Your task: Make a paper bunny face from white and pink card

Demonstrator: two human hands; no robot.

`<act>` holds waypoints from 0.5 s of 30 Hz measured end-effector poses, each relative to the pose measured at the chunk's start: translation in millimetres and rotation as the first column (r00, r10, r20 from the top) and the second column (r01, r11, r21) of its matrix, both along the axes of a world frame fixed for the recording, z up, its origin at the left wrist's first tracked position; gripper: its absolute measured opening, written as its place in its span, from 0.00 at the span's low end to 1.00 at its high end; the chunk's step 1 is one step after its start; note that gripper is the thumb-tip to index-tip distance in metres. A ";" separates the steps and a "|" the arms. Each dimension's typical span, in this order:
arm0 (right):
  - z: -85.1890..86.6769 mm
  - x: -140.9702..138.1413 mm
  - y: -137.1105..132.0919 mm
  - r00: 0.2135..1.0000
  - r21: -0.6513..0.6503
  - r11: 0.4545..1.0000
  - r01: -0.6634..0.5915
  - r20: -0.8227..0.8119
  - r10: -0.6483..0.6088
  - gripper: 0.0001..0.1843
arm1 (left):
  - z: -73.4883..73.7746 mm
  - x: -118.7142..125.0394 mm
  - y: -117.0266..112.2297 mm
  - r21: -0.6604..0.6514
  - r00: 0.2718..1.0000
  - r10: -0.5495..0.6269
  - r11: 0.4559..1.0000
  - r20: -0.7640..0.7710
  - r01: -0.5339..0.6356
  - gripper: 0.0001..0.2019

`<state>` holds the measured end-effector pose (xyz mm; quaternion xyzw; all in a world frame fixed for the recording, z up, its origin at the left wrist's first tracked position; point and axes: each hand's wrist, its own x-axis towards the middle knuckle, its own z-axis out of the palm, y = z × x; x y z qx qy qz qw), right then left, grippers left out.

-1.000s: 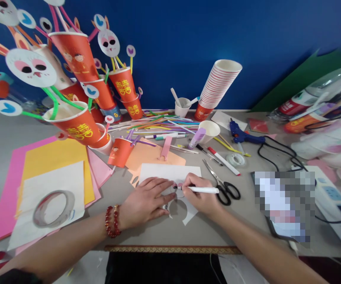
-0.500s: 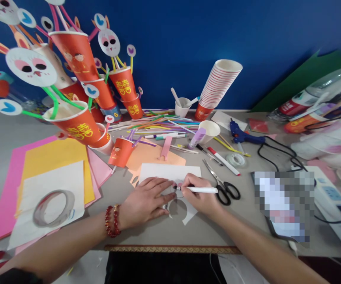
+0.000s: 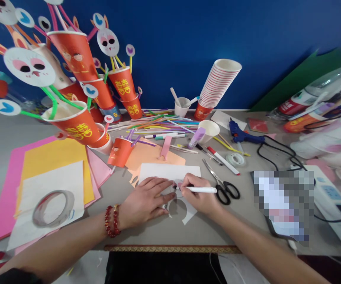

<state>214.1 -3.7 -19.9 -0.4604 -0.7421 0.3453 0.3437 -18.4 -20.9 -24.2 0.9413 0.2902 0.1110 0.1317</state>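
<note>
My left hand (image 3: 148, 199) lies flat with its fingers stretched out, pressing on white paper (image 3: 170, 171) at the front middle of the table. Its fingertips rest on a small round paper face (image 3: 176, 184) with pink and black markings, partly hidden by both hands. In my right hand (image 3: 198, 195) is a white marker pen (image 3: 201, 189), its dark tip touching the round face. Below the fingers, the paper has a round cut-out. Scissors (image 3: 223, 185) with black handles lie just right of my right hand.
Red paper cups (image 3: 81, 126) with rabbit faces stand at left, near coloured paper sheets (image 3: 52, 157) and a tape roll (image 3: 53, 209). Pipe cleaners (image 3: 155, 124), a cup stack (image 3: 218, 88) and a blue glue gun (image 3: 244, 134) lie behind. A blurred phone (image 3: 283, 205) is at right.
Both hands stay in nearly the same place, with the marker tip still on the round face. The whole view has shifted very slightly.
</note>
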 end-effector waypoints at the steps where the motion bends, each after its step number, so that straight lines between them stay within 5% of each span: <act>1: -0.2 0.2 -0.1 1.000 0.001 1.000 0.003 -0.002 -0.003 0.08 | 0.0 0.0 0.0 0.000 1.000 0.001 1.000 -0.001 -0.001 0.23; 15: -2.5 0.2 -0.2 0.999 0.012 1.000 0.008 -0.035 -0.008 0.08 | 0.3 0.1 -0.5 -0.008 1.000 0.009 1.000 0.015 -0.009 0.23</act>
